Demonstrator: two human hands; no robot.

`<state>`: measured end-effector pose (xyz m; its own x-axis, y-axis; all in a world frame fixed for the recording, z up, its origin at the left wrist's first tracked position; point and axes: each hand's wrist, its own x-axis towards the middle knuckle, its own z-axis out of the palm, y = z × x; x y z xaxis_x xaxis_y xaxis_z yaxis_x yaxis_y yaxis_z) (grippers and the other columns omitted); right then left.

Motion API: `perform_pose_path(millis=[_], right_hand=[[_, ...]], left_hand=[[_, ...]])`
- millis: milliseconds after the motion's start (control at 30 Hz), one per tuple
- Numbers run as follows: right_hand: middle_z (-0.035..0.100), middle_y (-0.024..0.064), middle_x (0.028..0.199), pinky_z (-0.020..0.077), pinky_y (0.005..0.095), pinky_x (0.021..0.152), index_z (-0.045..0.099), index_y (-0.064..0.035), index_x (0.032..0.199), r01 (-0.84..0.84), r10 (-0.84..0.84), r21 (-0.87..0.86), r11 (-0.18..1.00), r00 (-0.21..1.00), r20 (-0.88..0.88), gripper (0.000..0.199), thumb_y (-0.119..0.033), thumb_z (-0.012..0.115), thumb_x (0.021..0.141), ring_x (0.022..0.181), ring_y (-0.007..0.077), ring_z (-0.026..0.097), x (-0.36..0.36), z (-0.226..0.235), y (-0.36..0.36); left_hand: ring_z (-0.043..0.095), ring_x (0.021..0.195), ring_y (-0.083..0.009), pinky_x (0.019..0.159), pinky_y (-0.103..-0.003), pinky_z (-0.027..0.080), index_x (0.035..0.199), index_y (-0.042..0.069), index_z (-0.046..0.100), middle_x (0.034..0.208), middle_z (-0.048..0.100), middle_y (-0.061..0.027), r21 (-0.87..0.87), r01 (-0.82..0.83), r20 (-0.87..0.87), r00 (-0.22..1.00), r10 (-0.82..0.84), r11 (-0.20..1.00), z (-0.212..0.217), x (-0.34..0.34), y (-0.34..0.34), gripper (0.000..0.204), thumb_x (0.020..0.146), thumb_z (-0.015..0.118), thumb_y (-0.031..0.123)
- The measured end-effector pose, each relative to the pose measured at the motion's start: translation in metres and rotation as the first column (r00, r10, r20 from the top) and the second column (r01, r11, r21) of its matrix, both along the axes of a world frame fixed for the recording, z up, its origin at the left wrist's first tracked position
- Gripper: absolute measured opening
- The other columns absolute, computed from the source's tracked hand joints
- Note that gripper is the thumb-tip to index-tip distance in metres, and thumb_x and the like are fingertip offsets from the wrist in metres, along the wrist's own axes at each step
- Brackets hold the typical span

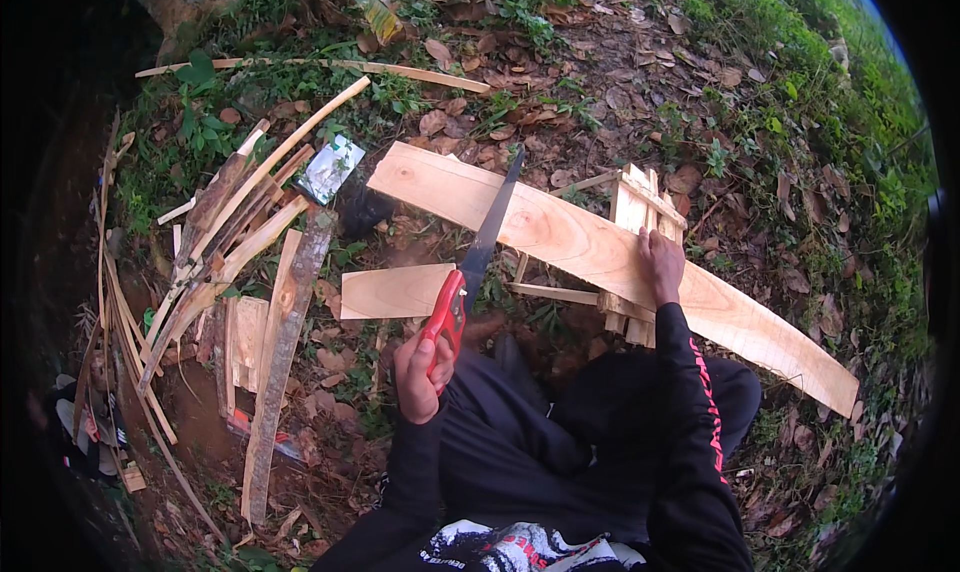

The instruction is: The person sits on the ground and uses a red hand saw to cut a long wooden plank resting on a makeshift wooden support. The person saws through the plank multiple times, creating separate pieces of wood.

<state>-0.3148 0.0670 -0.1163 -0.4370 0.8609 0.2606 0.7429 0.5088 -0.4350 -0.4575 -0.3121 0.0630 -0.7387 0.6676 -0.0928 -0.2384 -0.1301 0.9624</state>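
My left hand [422,374] is closed round the red handle of a hand saw [488,230]. The saw's dark blade slants away and crosses the left part of a long pale plank [580,240]; whether the teeth bite into the wood I cannot tell. This plank lies across a small slatted wooden bench [632,210], running from upper left to lower right. My right hand [664,265] grips the plank over the bench, its fingers at the far edge. A short pale board piece [393,292] lies left of the saw handle, under the plank's left end.
Left of me is a pile of split wood strips [228,222], with a bark-edged slab [285,372] beside it. A whitish flat object [330,170] rests by the pile's top. Farther off lies a long thin strip [300,62]. Leaves and grass cover the ground; my crossed legs are below.
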Motion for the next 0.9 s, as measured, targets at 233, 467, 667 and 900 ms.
perform_pose_path(millis=[233, 467, 667, 900], right_hand=[[0.064, 0.0177, 0.074, 0.0427, 0.0468, 0.069, 0.058, -0.0049, 0.069, -0.003, 0.004, 0.039, 0.999, 1.0, -0.009, 0.043, -0.037, 0.046, 0.095, 0.072, 0.0362, 0.061, 0.0, 0.001, -0.022], [0.064, 0.0178, 0.074, 0.0436, 0.0471, 0.068, 0.059, -0.0045, 0.069, -0.001, 0.002, 0.049, 0.999, 1.0, -0.021, 0.044, -0.038, 0.047, 0.096, 0.072, 0.0364, 0.061, 0.003, 0.002, -0.02], [0.064, 0.0181, 0.072, 0.044, 0.0467, 0.067, 0.06, -0.0053, 0.069, -0.003, 0.004, 0.067, 0.998, 1.0, -0.012, 0.045, -0.039, 0.047, 0.096, 0.071, 0.036, 0.062, 0.002, -0.002, -0.018], [0.063, 0.0187, 0.07, 0.0445, 0.0461, 0.067, 0.059, -0.0054, 0.068, 0.023, -0.022, 0.066, 0.998, 0.999, -0.026, 0.045, -0.04, 0.048, 0.095, 0.069, 0.036, 0.062, -0.003, -0.001, -0.022]], left_hand=[[0.029, 0.042, -0.0046, 0.04, -0.021, 0.023, 0.077, 0.002, 0.05, 0.052, 0.035, 0.0033, -0.038, 0.021, 0.009, 1.0, -0.021, 0.999, 0.001, 0.002, -0.031, 0.038, 0.093, 0.05, 0.037], [0.032, 0.044, -0.0023, 0.041, -0.019, 0.024, 0.079, 0.003, 0.053, 0.054, 0.038, 0.0051, -0.016, 0.049, 0.01, 0.999, -0.049, 0.999, 0.0, 0.003, -0.037, 0.031, 0.091, 0.052, 0.032], [0.031, 0.044, -0.0019, 0.042, -0.019, 0.024, 0.08, 0.002, 0.054, 0.055, 0.038, 0.0051, -0.017, 0.061, -0.021, 0.998, -0.061, 0.998, -0.004, 0.001, -0.039, 0.03, 0.091, 0.052, 0.031], [0.032, 0.045, -0.002, 0.042, -0.019, 0.024, 0.081, 0.002, 0.055, 0.056, 0.039, 0.0046, -0.029, 0.063, 0.016, 0.998, -0.063, 0.998, -0.003, -0.004, -0.042, 0.032, 0.091, 0.052, 0.032]])
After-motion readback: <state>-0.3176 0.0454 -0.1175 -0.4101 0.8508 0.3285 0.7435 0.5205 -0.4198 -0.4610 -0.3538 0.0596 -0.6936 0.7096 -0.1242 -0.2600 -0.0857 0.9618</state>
